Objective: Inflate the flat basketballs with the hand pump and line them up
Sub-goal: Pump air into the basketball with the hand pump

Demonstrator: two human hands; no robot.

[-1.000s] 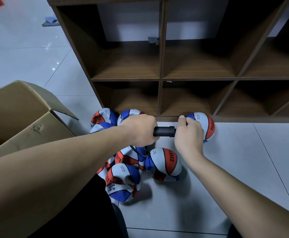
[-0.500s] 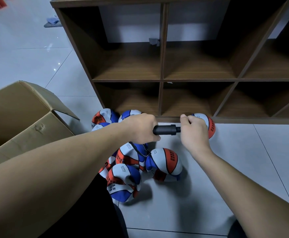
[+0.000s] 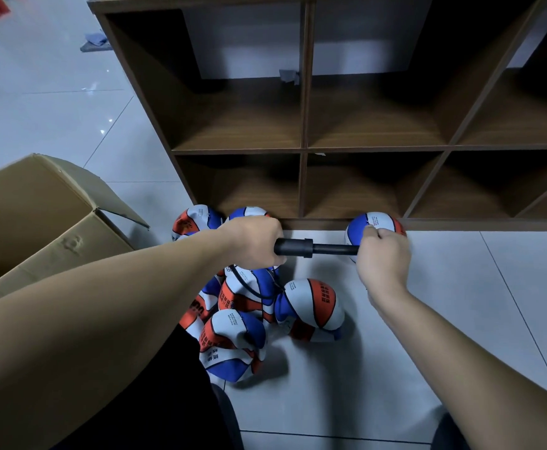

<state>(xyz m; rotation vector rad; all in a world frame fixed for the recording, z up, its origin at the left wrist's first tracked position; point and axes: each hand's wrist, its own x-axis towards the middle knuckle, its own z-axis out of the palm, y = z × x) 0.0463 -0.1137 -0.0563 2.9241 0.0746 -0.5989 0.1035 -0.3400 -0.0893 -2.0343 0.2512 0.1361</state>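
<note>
A black hand pump [image 3: 304, 248] lies level between my hands above the floor. My left hand [image 3: 254, 243] grips its barrel, and my right hand [image 3: 383, 258] grips the handle with the rod drawn out. A thin black hose [image 3: 252, 289] runs from the barrel down to a crumpled red, white and blue basketball [image 3: 249, 292] in a pile of several flat balls [image 3: 233, 345]. A rounder basketball [image 3: 377, 224] sits on the floor by the shelf's base, behind my right hand. Two more balls [image 3: 197, 219] lie behind my left hand.
A brown wooden cubby shelf [image 3: 303, 147] with bare compartments stands right ahead. An open cardboard box [image 3: 41, 222] sits on the left. The floor is pale glossy tile [image 3: 444, 319]. My dark trouser legs show at the bottom edge.
My right hand has pulled the pump handle out to the right, so the rod now shows between my hands. My left hand has kept the barrel in place.
</note>
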